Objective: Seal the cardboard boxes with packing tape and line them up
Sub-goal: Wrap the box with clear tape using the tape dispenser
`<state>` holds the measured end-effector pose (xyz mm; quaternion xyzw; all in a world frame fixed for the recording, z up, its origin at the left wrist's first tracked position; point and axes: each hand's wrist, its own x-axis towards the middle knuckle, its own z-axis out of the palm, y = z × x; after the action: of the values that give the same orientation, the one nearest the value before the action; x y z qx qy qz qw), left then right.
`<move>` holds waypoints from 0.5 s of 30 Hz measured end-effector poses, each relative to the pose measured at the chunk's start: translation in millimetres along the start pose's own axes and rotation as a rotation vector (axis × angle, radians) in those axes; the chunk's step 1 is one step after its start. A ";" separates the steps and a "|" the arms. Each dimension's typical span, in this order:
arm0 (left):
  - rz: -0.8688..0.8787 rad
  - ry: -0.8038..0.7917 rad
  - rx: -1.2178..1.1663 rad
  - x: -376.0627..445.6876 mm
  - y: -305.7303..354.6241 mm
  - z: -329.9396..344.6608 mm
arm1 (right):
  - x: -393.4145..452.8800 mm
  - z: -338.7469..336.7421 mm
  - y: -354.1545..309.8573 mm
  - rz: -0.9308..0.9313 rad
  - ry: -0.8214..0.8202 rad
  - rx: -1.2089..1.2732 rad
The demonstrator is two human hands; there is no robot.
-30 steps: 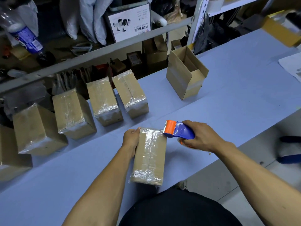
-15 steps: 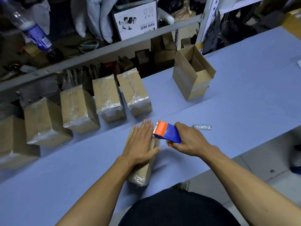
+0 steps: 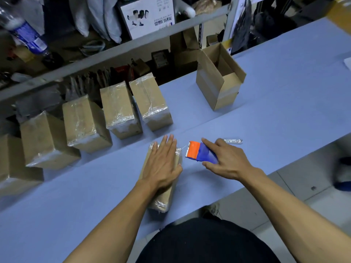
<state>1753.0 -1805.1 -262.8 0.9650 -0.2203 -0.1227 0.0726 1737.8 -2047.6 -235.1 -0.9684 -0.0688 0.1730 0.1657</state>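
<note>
A small cardboard box (image 3: 163, 200) wrapped in clear tape lies on the blue table (image 3: 284, 95) in front of me. My left hand (image 3: 161, 164) presses flat on its top with straight fingers. Just right of the box, the orange and blue tape dispenser (image 3: 197, 151) rests on the table. My right hand (image 3: 228, 160) lies over its handle, index finger and thumb stretched out along either side. Several sealed boxes (image 3: 117, 109) stand in a row at the far left. An open box (image 3: 218, 86) with raised flaps stands further right.
A crumpled scrap of tape (image 3: 232, 141) lies just beyond my right hand. A grey shelf rail (image 3: 114, 54) with cluttered goods runs behind the table's far edge. A plastic bottle (image 3: 24, 35) lies on the shelf at the upper left. The table's near edge is by my body.
My left hand moved from the box's far end to lie flat on its top. My right hand's fingers straightened from a tight grip on the dispenser, which came down beside the box.
</note>
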 end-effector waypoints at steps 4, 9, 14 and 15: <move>-0.058 -0.035 -0.015 -0.9 8.7 -2.1 | 18.0 -12.9 -31.8 0.020 -0.029 -0.102; -0.154 -0.008 -0.020 -0.2 16.3 1.0 | 32.2 -22.0 -63.7 0.065 0.055 -0.252; -0.175 -0.002 -0.041 -4.5 21.8 7.4 | 38.2 8.4 -77.8 0.138 0.026 -0.289; -0.176 -0.008 -0.074 -6.0 19.6 5.9 | 36.8 14.4 -73.8 0.168 0.024 -0.243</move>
<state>1738.2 -1820.4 -263.4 0.9768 -0.1302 -0.1403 0.0961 1761.3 -1967.3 -234.0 -0.9857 -0.0060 0.1650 0.0332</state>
